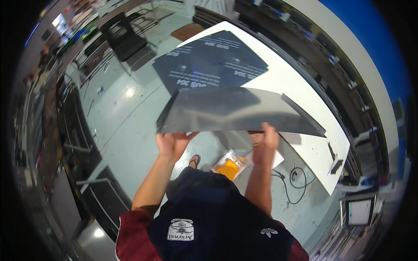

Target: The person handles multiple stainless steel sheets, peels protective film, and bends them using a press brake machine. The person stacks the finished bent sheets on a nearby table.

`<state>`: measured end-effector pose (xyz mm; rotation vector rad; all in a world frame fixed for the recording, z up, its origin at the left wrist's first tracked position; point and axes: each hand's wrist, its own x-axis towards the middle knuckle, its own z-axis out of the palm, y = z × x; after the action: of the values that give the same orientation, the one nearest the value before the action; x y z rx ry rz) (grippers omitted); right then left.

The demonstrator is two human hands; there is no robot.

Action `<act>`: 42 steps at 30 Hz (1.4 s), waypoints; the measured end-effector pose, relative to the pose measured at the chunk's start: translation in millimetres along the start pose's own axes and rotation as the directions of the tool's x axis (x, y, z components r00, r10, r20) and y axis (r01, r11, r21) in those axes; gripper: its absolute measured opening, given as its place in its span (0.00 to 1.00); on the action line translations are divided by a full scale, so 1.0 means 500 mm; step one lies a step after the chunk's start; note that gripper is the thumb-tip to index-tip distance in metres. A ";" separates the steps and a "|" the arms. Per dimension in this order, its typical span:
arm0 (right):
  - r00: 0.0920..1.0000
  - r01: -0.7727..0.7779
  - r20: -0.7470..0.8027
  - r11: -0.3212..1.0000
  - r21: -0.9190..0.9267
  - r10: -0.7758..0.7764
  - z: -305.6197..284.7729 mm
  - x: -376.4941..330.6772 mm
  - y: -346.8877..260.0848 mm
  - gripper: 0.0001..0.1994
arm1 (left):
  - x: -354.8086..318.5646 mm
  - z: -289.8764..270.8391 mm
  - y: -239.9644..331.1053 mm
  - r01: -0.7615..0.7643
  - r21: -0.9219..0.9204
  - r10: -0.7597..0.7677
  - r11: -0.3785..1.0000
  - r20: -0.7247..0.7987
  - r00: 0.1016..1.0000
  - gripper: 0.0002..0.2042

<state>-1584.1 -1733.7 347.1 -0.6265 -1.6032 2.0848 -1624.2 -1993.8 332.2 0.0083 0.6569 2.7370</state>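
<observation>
Sheet in hand: thin grey metal sheet (235,111), glossy, held about level in front of the person, over the near edge of the desk and the floor beside it; its near edge bows slightly.
Left hand (172,143): under the sheet's near edge toward its left corner, palm up, fingers tucked beneath; grip closed on the sheet.
Right hand (265,141): on the same near edge, further right, thumb (266,128) lying on top and fingers hidden below; grip closed on the sheet.
Desk (305,87): white top, long, running away from the person toward the upper left of the view.
Dark sheet (209,58): flat on the desk's far end, beyond the held sheet, dark blue-grey film with pale print; partly overhangs the desk's left edge.
Small tool (336,166): dark item near the desk's right-hand corner, too small to tell what kind.
Floor (126,126): pale, shiny, with light glare.
Orange packet (230,167): on the floor just below the hands, in a clear wrapper, beside white paper.
Black cable (296,180): looped on the floor to the right of the packet.
Foot (194,161): in a sandal, just left of the packet.
Black chair (126,39): well apart, far left of the desk.
Shelving (78,143): dark racks along the left side.
</observation>
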 end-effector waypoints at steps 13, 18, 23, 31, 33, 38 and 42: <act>0.987 -0.113 0.157 0.850 0.514 0.036 -0.067 -0.058 0.029 0.36 | 0.122 0.050 0.059 -0.156 0.506 0.248 0.848 -0.119 0.961 0.22; 0.904 0.328 -0.363 0.914 0.241 -0.228 -0.210 0.033 0.029 0.44 | 0.143 0.044 0.086 -0.120 0.511 0.229 0.851 -0.156 0.961 0.23; 0.777 0.604 -0.213 0.797 -0.013 -0.593 -0.238 0.079 0.039 0.47 | 0.176 0.040 0.118 -0.093 0.494 0.190 0.864 -0.150 0.970 0.25; 0.757 0.595 -0.196 0.781 -0.188 -0.624 -0.257 0.072 0.037 0.47 | 0.182 0.062 0.115 -0.115 0.529 0.280 0.841 -0.244 0.929 0.26; 0.770 0.589 -0.184 0.792 -0.162 -0.610 -0.261 0.069 0.032 0.48 | 0.176 0.061 0.110 -0.132 0.529 0.313 0.838 -0.268 0.911 0.26; 0.797 0.572 -0.145 0.810 -0.127 -0.586 -0.269 0.069 0.028 0.47 | 0.165 0.050 0.103 -0.141 0.525 0.337 0.839 -0.299 0.893 0.28; 0.814 0.563 -0.113 0.822 -0.088 -0.570 -0.276 0.068 0.038 0.46 | 0.165 0.037 0.102 -0.132 0.506 0.332 0.852 -0.328 0.885 0.28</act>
<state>-1531.0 -1611.3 294.3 -0.2439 -1.5307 1.5290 -1716.5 -2002.9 365.5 -0.4033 1.5269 2.7470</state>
